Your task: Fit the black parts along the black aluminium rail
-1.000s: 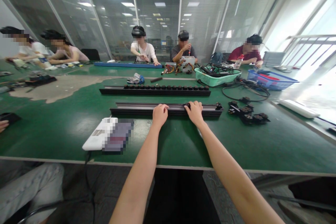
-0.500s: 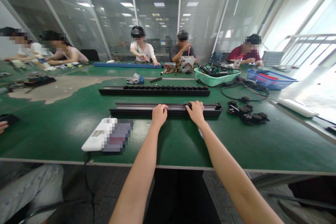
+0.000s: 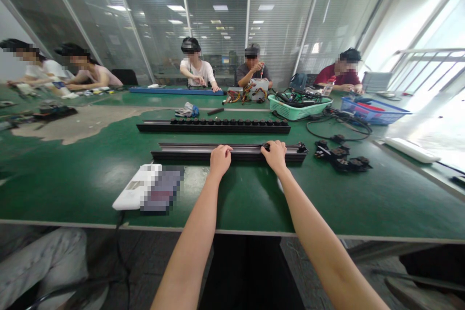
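Observation:
A long black metal channel [image 3: 181, 155] with a shiny inner face lies across the green table in front of me. My left hand [image 3: 220, 160] is closed over its near wall around the middle. Further right, my right hand [image 3: 275, 157] grips a small black module [image 3: 266, 146] that sits in the channel; my fingers cover most of it. Another black module [image 3: 301, 147] is at the channel's right end. Behind lies a second black channel [image 3: 214, 128], carrying a row of several black socket-like modules [image 3: 232, 122].
Loose black modules [image 3: 341, 157] lie to the right, near a black cable [image 3: 312, 131]. Beyond stand a green basket [image 3: 300, 112] and a blue basket [image 3: 378, 115]. A white device [image 3: 136, 189] is at front left. Several people sit around the table.
My right hand has slid slightly right along the channel with the black module. My left hand has stayed in place. Another person's hand and a dark object have left the left edge.

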A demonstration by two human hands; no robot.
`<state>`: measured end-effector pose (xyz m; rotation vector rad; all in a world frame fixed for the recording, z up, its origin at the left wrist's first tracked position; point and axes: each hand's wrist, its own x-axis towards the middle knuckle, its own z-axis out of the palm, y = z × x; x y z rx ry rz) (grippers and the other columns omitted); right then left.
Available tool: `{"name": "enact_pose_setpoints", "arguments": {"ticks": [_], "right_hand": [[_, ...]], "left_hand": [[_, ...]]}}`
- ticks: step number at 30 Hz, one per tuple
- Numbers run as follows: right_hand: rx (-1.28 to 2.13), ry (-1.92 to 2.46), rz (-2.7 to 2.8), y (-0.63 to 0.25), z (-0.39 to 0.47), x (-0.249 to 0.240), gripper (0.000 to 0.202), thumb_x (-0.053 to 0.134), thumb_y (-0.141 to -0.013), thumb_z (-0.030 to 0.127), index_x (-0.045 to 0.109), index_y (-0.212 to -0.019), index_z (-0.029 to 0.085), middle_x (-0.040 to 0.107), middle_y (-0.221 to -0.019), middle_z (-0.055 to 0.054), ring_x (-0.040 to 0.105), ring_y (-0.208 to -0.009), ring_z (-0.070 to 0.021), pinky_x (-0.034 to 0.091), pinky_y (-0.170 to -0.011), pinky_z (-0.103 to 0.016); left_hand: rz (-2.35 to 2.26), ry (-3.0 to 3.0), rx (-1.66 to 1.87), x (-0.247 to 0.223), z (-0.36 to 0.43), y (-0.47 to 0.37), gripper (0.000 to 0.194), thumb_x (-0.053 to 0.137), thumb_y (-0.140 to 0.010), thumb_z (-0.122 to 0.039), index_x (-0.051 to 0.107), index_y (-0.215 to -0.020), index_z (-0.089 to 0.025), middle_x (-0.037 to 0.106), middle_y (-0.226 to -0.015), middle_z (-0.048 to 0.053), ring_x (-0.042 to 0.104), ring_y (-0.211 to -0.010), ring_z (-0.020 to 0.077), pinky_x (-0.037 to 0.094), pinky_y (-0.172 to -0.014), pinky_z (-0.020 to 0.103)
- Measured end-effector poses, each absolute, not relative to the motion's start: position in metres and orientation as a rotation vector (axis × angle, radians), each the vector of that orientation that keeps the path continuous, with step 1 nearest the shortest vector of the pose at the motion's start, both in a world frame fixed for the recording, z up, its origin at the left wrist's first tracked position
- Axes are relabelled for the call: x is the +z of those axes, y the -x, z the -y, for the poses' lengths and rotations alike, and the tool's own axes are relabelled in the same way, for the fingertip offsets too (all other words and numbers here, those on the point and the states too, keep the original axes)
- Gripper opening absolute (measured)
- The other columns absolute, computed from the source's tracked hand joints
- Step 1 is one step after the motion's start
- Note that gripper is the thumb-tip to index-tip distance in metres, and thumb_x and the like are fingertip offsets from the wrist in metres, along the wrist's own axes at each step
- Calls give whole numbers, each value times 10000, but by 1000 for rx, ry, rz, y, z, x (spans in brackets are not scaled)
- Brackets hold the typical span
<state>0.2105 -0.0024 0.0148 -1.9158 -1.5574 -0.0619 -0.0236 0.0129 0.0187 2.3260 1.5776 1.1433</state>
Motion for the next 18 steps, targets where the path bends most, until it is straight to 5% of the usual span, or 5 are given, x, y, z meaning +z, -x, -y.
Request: {"name": "enact_pose_setpoints", "arguments": {"ticks": [18], "right_hand": [[-42, 1905, 1517, -215, 1, 14, 396, 568, -874, 369, 723, -1148, 128, 639, -1127, -166, 468, -1073, -312, 352, -965, -428]], "left_hand": [[-1571, -2329, 1164, 18, -14, 24, 293, 480, -918, -102, 748, -943, -217, 749, -1033, 59, 691, -1003, 219, 529, -966, 361]]}}
